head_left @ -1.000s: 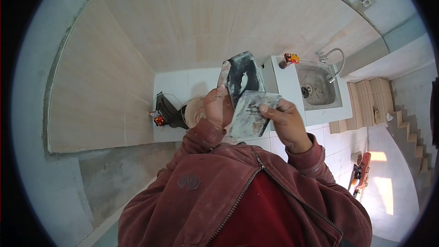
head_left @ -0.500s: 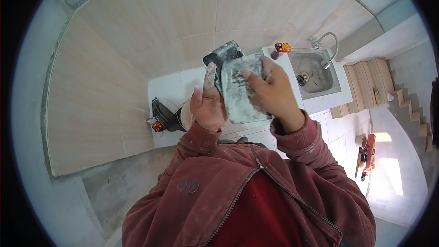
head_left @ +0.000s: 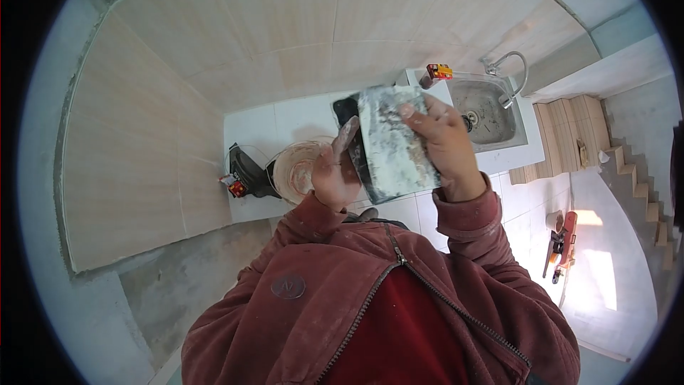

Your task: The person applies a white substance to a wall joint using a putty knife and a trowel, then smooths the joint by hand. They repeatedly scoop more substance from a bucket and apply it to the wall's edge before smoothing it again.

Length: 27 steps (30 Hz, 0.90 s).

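In front of my chest, my right hand (head_left: 445,139) grips a flat, rectangular dark spreader (head_left: 395,160) by its right side, the thumb pressed on its face. White paste coats most of that face. My left hand (head_left: 336,180) is around the lower left of a second dark spreader (head_left: 347,110), which lies mostly hidden behind the first. Paste whitens one of the left fingers, and the others are out of sight behind the spreaders. A pale bucket (head_left: 285,164) with smeared inner walls stands below and left of my left hand.
A metal sink (head_left: 491,139) with a curved faucet (head_left: 526,68) is at the right. A red-and-yellow box (head_left: 439,71) sits beside it. Stacked tiles (head_left: 570,128) and a long red tool (head_left: 568,235) lie farther right. A red package (head_left: 233,185) rests left of the bucket.
Both hands have shifted slightly right and down with the spreaders. The front spreader now covers more of the rear one. More of the bucket shows.
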Each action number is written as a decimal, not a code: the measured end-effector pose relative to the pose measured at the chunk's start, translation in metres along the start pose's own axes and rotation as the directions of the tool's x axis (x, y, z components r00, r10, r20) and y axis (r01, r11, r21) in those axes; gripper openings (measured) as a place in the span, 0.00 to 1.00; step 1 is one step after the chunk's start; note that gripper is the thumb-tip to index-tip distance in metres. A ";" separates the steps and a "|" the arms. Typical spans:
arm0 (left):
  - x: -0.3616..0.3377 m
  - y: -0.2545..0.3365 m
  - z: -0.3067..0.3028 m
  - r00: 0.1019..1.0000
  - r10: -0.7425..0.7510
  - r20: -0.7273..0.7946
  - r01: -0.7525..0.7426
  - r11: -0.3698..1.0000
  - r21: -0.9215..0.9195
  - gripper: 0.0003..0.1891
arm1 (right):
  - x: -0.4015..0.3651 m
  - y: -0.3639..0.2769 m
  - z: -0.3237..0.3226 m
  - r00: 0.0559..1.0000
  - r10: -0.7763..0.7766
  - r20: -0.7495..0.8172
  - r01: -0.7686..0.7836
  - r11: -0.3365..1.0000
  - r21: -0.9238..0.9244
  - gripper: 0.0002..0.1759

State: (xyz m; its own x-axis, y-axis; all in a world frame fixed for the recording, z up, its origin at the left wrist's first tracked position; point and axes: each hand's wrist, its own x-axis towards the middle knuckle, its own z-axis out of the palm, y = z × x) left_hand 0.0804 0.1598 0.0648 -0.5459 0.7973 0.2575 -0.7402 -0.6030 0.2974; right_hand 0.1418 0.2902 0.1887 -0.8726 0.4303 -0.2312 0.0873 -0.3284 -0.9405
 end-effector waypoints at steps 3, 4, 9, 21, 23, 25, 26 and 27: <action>0.003 -0.003 0.024 0.981 0.083 -0.173 -0.077 0.996 0.044 0.40 | -0.002 -0.011 -0.018 0.956 -0.208 -0.206 0.202 0.978 -0.051 0.18; 0.006 0.001 0.027 0.989 0.099 -0.110 -0.101 0.995 -0.016 0.39 | -0.006 -0.018 -0.024 0.974 -0.189 -0.122 0.199 0.977 0.075 0.17; 0.005 0.010 0.001 0.984 -0.046 -0.169 0.015 0.983 -0.182 0.33 | -0.005 0.021 -0.036 0.973 -0.018 -0.232 0.022 1.000 0.013 0.16; -0.005 0.000 -0.010 0.938 -0.166 -0.303 0.086 0.962 -0.261 0.24 | 0.001 -0.009 -0.030 0.884 -0.456 0.106 0.405 0.631 -0.662 0.12; -0.003 0.001 -0.009 0.948 -0.142 -0.284 0.074 0.969 -0.238 0.25 | 0.003 -0.023 -0.014 0.826 -0.502 0.255 0.449 0.315 -0.836 0.11; 0.004 0.006 -0.001 0.971 -0.057 -0.233 0.032 0.994 -0.109 0.27 | 0.011 -0.019 0.000 0.784 -0.469 0.407 0.457 -0.008 -0.889 0.10; 0.007 0.007 0.005 0.973 -0.053 -0.226 0.029 0.993 -0.111 0.27 | 0.012 -0.012 0.003 0.780 -0.471 0.411 0.458 -0.017 -0.889 0.10; 0.012 0.009 0.010 0.966 0.035 -0.257 -0.033 0.999 0.011 0.27 | 0.012 -0.006 0.006 0.806 -0.413 0.424 0.477 0.029 -0.879 0.10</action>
State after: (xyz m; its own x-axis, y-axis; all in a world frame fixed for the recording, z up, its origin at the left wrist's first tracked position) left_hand 0.0712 0.1639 0.0793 -0.6541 0.7561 0.0227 -0.7173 -0.6295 0.2986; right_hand 0.1282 0.2924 0.1926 -0.9431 0.1263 0.3076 0.0090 0.9344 -0.3562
